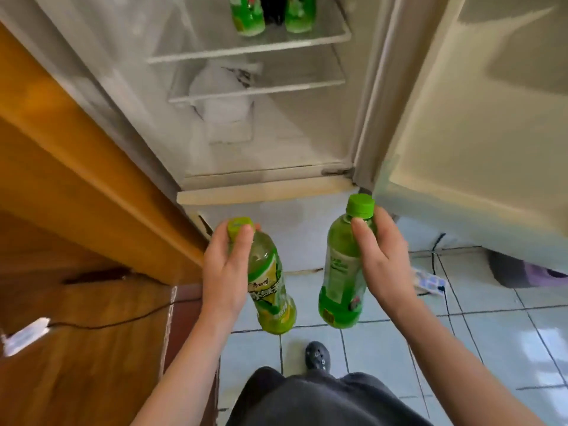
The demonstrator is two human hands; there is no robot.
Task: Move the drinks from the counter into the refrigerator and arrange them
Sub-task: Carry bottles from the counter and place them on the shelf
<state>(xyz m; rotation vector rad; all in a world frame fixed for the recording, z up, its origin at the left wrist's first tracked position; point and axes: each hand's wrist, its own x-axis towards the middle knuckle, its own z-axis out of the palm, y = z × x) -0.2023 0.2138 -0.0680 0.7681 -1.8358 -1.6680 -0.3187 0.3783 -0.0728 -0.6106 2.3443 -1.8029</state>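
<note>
My left hand (226, 272) grips a green drink bottle (272, 290) by its neck and cap, its base tilted to the right. In my right hand (382, 265) is a second green bottle (342, 272), held near the neck and roughly upright. Both hang above the tiled floor in front of the open refrigerator (264, 176). On its upper glass shelf (246, 50) stand two green bottles (247, 16) with a dark bottle (273, 10) between them.
The wooden counter (76, 192) runs along the left, with a black cable on it. The open fridge door (479, 124) stands to the right. A white bag (224, 90) sits under the lower shelf. My dark shoe (318, 355) rests on the floor tiles.
</note>
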